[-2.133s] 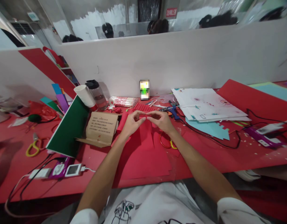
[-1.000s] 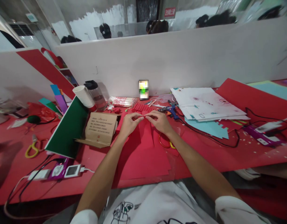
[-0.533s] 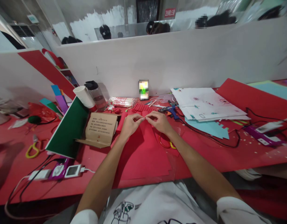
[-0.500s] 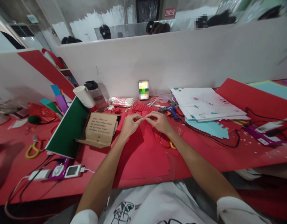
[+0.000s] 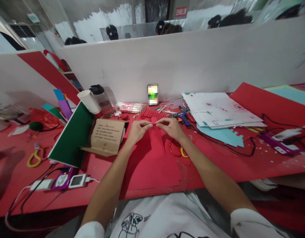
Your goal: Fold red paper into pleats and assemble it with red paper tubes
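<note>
My left hand [image 5: 139, 131] and my right hand [image 5: 171, 128] meet over the middle of the table, thumbs and forefingers pinched. Between the fingertips is a small piece of red paper [image 5: 156, 134], hard to separate from the red beneath. Larger red paper [image 5: 152, 170] lies flat below my hands, towards my body. Just past the fingertips sits a pleated red piece [image 5: 154, 114]. Scissors with red and yellow handles [image 5: 184, 152] lie beside my right wrist, the blades hidden. A blue glue gun [image 5: 184, 119] rests to the right of my right hand.
An opened cardboard box [image 5: 106, 136] and a leaning green board [image 5: 73, 137] stand left. Behind them are a bottle [image 5: 102, 100] and a white roll [image 5: 89, 101]. A phone [image 5: 153, 95] leans on the partition [image 5: 132, 66]. White printed sheets [image 5: 216, 110] and a black cable [image 5: 231, 152] lie right.
My fingertips have drawn slightly apart, and the fingers of both hands are straighter. The papers and tools around them stay where they were.
</note>
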